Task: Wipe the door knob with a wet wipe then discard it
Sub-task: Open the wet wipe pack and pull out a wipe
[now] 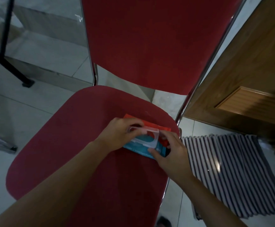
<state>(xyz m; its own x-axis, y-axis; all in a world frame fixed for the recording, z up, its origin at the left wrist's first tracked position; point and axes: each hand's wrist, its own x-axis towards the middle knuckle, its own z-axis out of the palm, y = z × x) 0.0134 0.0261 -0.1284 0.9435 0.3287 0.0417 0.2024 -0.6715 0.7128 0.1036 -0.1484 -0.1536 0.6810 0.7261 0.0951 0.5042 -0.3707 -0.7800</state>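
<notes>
A teal and orange wet wipe pack (142, 145) lies on the right side of a red chair seat (71, 145). Its clear plastic lid (147, 134) stands raised above the pack. My left hand (120, 133) pinches the lid's upper edge with its fingertips. My right hand (169, 153) rests on the pack's right end, thumb pressed on the teal part and fingers curled at the opening. No loose wipe shows. The door knob is out of view.
The red chair has a tall backrest (158, 41) and chrome frame. A wooden door (248, 82) stands to the right. A striped mat (231, 171) lies on the tiled floor below it. Black table legs (7, 51) stand at the far left.
</notes>
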